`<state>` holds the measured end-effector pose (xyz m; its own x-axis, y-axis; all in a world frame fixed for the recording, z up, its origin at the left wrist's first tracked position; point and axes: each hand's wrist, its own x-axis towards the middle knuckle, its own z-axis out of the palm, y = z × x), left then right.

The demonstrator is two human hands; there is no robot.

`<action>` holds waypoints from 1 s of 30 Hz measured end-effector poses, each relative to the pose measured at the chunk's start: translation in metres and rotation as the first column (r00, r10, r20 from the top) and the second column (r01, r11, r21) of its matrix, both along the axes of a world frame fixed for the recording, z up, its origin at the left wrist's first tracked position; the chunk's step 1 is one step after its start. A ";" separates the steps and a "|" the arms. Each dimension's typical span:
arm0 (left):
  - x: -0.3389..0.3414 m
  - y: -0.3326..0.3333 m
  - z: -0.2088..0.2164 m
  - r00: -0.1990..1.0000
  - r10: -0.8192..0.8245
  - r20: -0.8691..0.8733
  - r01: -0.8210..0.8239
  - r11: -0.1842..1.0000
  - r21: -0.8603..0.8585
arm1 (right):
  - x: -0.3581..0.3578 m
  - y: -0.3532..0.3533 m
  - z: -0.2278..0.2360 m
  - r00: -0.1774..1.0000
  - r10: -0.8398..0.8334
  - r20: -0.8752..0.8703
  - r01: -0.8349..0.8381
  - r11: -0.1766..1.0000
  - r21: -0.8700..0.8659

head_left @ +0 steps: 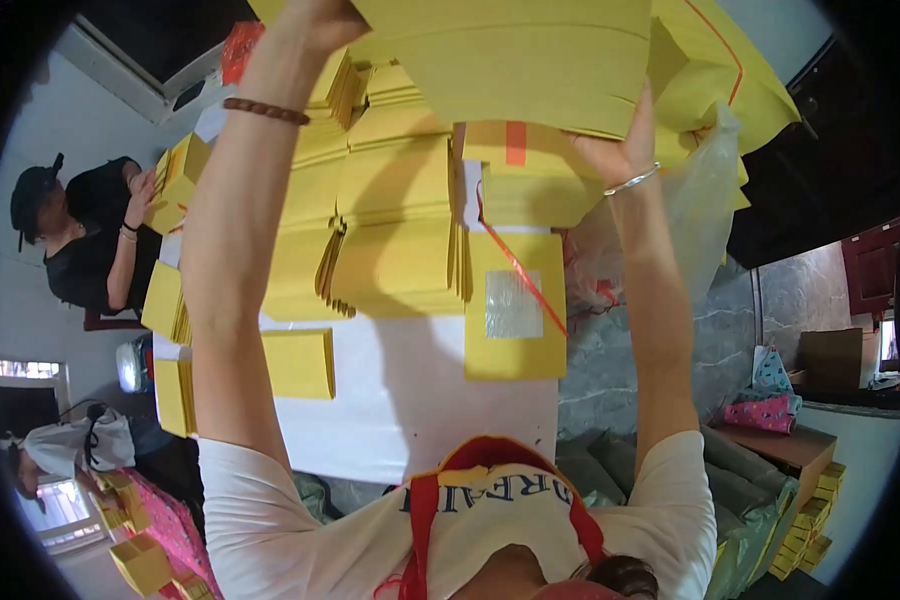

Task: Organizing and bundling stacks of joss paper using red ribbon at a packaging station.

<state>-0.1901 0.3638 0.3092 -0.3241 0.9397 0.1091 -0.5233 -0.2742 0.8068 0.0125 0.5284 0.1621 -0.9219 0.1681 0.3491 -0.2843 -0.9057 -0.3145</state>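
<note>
A thick stack of yellow paper sheets (520, 75) is held up over the far side of the table, its near edges slightly fanned. My right hand (618, 150) grips its right near corner, thumb along the side and fingers partly hidden underneath. At the upper left, my left hand (322, 22) is closed at the stack's left edge, its fingers mostly hidden. Beneath my arms, piles of folded yellow paper (395, 180) stand in rows. A yellow packet (515, 355) with a clear patch and a red ribbon (518, 262) lies right of them.
The white table (420, 400) carries smaller yellow bundles (300, 362) near its front. A clear plastic bag (705, 205) and a large yellow sheet (735, 60) are on the right. Two people (95, 235) handle yellow paper at the left. Grey cushions (610, 470) sit at the lower right.
</note>
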 end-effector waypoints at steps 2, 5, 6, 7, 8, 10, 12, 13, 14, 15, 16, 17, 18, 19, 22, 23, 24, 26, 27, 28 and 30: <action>0.020 -0.007 -0.001 0.905 0.281 -0.319 -0.316 0.947 -0.063 | 0.020 -0.003 0.007 0.995 0.050 -0.090 -0.045 0.997 0.061; -0.032 -0.130 0.004 0.981 -0.007 -0.194 0.021 0.997 0.068 | 0.019 -0.067 0.027 0.973 0.150 -0.174 -0.144 0.988 0.046; -0.025 -0.147 0.003 0.971 0.023 -0.240 0.000 0.995 0.095 | 0.022 -0.078 0.026 0.974 0.152 -0.168 -0.149 0.988 0.031; -0.010 -0.165 0.001 0.958 0.049 -0.281 -0.016 0.992 0.122 | 0.028 -0.089 0.023 0.958 0.197 -0.208 -0.195 0.980 0.032; 0.013 -0.183 -0.003 0.788 0.251 -0.563 -0.144 0.963 0.228 | 0.036 -0.104 0.021 0.935 0.250 -0.251 -0.251 0.968 0.032; 0.078 -0.201 0.006 0.918 0.143 -0.369 -0.109 0.988 0.112 | 0.053 -0.129 0.013 0.944 0.251 -0.214 -0.255 0.967 0.010; 0.117 -0.244 -0.006 0.869 0.285 -0.403 -0.232 0.957 0.176 | 0.063 -0.165 -0.003 0.937 0.313 -0.158 -0.315 0.949 0.013; 0.134 -0.236 -0.022 0.746 0.435 -0.504 -0.423 0.894 0.146 | 0.074 -0.173 -0.020 0.916 0.339 -0.215 -0.358 0.932 -0.058; 0.158 -0.239 -0.029 0.547 0.564 -0.619 -0.628 0.765 0.142 | 0.086 -0.193 -0.026 0.982 0.189 0.021 -0.190 0.979 0.066; 0.156 -0.268 -0.038 0.480 0.497 -0.723 -0.618 0.777 0.124 | 0.101 -0.218 -0.033 0.973 0.004 0.232 -0.057 0.973 0.224; 0.183 -0.278 -0.045 0.567 0.539 -0.623 -0.642 0.763 0.077 | 0.117 -0.239 -0.043 0.923 0.089 0.375 -0.145 0.981 0.126; 0.211 -0.288 -0.052 0.640 0.576 -0.507 -0.657 0.753 0.026 | 0.128 -0.259 -0.053 0.914 0.133 0.383 -0.168 0.984 0.060; 0.226 -0.298 -0.060 0.714 0.576 -0.397 -0.653 0.753 -0.081 | 0.141 -0.276 -0.061 0.905 0.083 0.417 -0.124 0.990 0.072; 0.232 -0.310 -0.075 0.727 0.567 -0.387 -0.660 0.733 -0.165 | 0.153 -0.287 -0.075 0.891 0.090 0.446 -0.139 0.987 0.080; 0.254 -0.353 -0.119 0.780 0.539 -0.318 -0.609 0.771 -0.186 | 0.185 -0.315 -0.094 0.875 0.146 0.462 -0.200 0.977 0.070; 0.258 -0.362 -0.137 0.806 0.531 -0.260 -0.587 0.774 -0.238 | 0.190 -0.321 -0.105 0.858 0.183 0.480 -0.233 0.971 0.046; 0.262 -0.367 -0.152 0.829 0.522 -0.200 -0.559 0.778 -0.286 | 0.195 -0.324 -0.119 0.856 0.172 0.487 -0.222 0.974 0.046; 0.275 -0.376 -0.170 0.837 0.520 -0.171 -0.546 0.775 -0.317 | 0.203 -0.331 -0.147 0.771 0.325 0.547 -0.345 0.936 -0.070; 0.279 -0.377 -0.178 0.843 0.519 -0.140 -0.533 0.774 -0.342 | 0.207 -0.332 -0.157 0.771 0.322 0.550 -0.341 0.937 -0.069; 0.281 -0.378 -0.186 0.842 0.521 -0.140 -0.535 0.774 -0.337 | 0.209 -0.332 -0.164 0.743 0.331 0.581 -0.357 0.931 -0.074; 0.282 -0.375 -0.202 0.865 0.469 -0.177 -0.500 0.784 -0.367 | 0.212 -0.329 -0.185 0.716 0.334 0.613 -0.369 0.926 -0.073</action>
<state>0.0915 -0.0114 0.1076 -0.7543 0.6291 -0.1877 -0.3426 -0.1334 0.9300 0.2246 0.1990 -0.0229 -0.9290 -0.2127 -0.3028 0.3173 -0.8790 -0.3559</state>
